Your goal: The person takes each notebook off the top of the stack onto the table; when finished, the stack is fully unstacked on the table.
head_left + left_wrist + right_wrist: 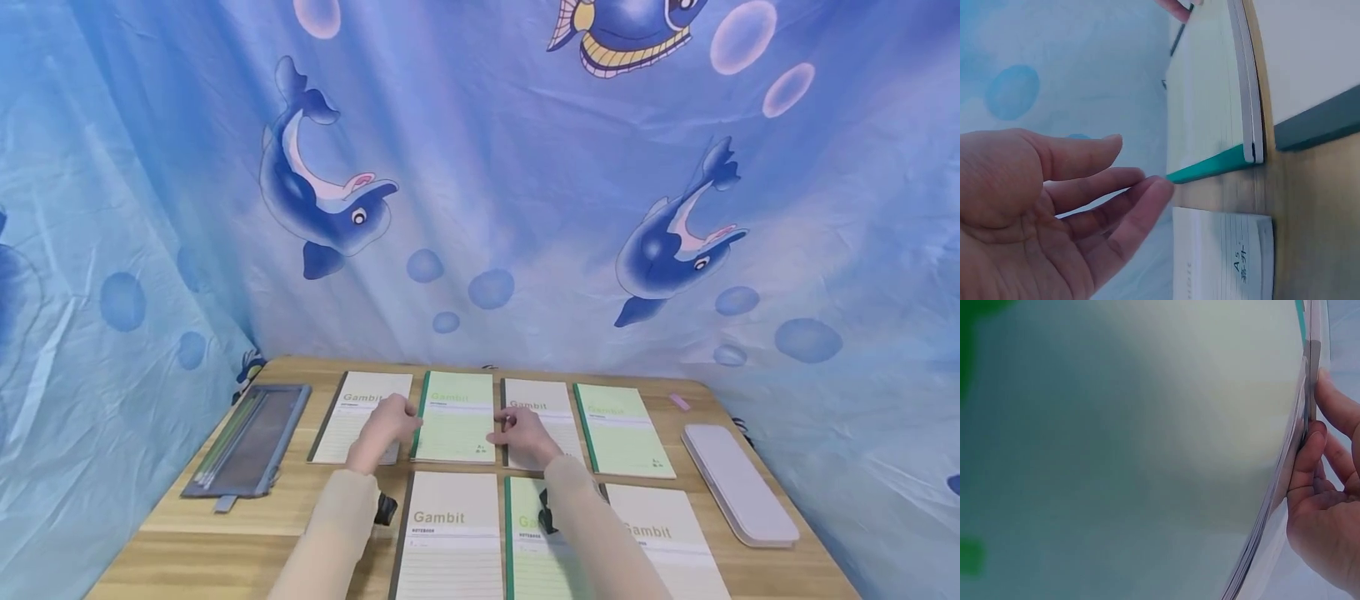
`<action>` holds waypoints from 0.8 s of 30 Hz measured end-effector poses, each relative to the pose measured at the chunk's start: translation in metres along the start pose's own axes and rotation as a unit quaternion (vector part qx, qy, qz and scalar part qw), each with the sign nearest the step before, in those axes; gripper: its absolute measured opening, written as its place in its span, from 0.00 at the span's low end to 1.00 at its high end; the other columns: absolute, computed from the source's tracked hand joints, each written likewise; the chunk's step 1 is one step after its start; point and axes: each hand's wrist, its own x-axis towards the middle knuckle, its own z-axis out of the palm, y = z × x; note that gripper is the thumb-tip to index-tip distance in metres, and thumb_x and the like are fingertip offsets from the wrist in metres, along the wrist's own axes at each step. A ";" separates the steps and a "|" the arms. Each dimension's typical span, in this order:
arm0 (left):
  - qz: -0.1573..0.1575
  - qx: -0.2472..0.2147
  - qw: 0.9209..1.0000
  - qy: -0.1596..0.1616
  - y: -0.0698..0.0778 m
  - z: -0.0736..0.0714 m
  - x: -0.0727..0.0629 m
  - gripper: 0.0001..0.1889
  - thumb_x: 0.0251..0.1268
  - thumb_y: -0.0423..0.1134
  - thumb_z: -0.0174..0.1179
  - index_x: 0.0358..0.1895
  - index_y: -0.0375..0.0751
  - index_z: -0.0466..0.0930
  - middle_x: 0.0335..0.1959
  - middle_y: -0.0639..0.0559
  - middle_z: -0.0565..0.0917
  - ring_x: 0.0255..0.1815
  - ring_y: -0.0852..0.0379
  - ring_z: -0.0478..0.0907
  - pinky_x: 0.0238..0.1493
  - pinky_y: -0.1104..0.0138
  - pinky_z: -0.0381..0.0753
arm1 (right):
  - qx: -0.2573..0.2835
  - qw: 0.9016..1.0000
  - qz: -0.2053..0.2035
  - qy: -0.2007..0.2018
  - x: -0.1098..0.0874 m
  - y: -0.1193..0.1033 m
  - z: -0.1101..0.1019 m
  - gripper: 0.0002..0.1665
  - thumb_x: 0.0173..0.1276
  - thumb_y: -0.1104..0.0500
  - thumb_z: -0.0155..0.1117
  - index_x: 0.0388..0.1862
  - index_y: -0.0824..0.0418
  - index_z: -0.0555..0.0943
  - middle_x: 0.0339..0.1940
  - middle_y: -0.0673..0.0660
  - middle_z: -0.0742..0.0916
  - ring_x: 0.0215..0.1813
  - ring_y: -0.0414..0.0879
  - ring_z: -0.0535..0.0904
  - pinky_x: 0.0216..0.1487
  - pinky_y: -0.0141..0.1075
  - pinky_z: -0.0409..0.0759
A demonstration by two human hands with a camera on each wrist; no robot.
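Observation:
Two rows of Gambit notebooks lie on the wooden table. Around a green notebook (454,425) in the back row, my hands are on either side. At its green spine, my left hand (386,429) has its fingertips close by or touching; the left wrist view shows the fingers loosely extended with nothing between them. My right hand (525,433) is at the opposite edge, over the left part of a white notebook (551,408). In the right wrist view its thumb and fingers (1309,453) touch notebook edges, without a clear grip.
To the left, a white notebook (348,425) lies beside a grey mesh pencil pouch (273,433). Another green notebook (626,429), a pale pencil case (738,483) and a small pink item (679,402) are on the right. White (450,533) and green (528,554) notebooks lie in front.

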 end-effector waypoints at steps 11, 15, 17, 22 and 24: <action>-0.013 0.029 0.999 0.014 -0.008 0.009 0.038 0.24 0.66 0.31 0.55 0.10 0.46 0.62 0.08 0.57 0.61 0.10 0.62 0.56 0.13 0.72 0.57 | 0.017 1.000 0.000 -0.010 0.001 0.001 0.001 0.29 0.63 0.59 0.74 0.60 0.69 0.79 0.27 0.51 0.78 0.31 0.42 0.71 0.40 0.35 0.73; -0.009 0.036 0.999 0.019 -0.015 0.014 0.045 0.22 0.63 0.31 0.59 0.11 0.43 0.65 0.07 0.57 0.63 0.11 0.62 0.60 0.15 0.72 0.62 | 0.010 1.000 0.015 -0.007 0.001 0.000 0.002 0.30 0.63 0.56 0.74 0.61 0.67 0.79 0.34 0.53 0.81 0.35 0.44 0.73 0.41 0.39 0.74; -0.012 0.027 0.999 0.023 -0.017 0.017 0.047 0.20 0.63 0.32 0.62 0.12 0.39 0.70 0.08 0.55 0.66 0.12 0.61 0.64 0.16 0.71 0.65 | 0.008 1.000 0.022 -0.006 0.000 -0.001 0.002 0.30 0.63 0.54 0.74 0.62 0.65 0.79 0.40 0.54 0.83 0.40 0.46 0.75 0.46 0.42 0.77; -0.007 -0.010 0.999 0.035 -0.022 0.023 0.052 0.18 0.58 0.34 0.69 0.13 0.36 0.74 0.08 0.55 0.67 0.13 0.60 0.62 0.18 0.70 0.65 | 0.012 0.999 0.032 0.002 -0.002 -0.002 0.001 0.30 0.62 0.54 0.74 0.62 0.63 0.80 0.48 0.55 0.84 0.47 0.48 0.77 0.56 0.48 0.77; -0.003 -0.016 0.999 0.041 -0.022 0.026 0.054 0.19 0.56 0.34 0.71 0.13 0.38 0.73 0.08 0.56 0.65 0.13 0.61 0.60 0.17 0.70 0.63 | 0.013 0.999 0.031 0.006 -0.003 -0.002 0.001 0.30 0.62 0.55 0.74 0.61 0.64 0.80 0.46 0.55 0.84 0.45 0.47 0.77 0.53 0.47 0.78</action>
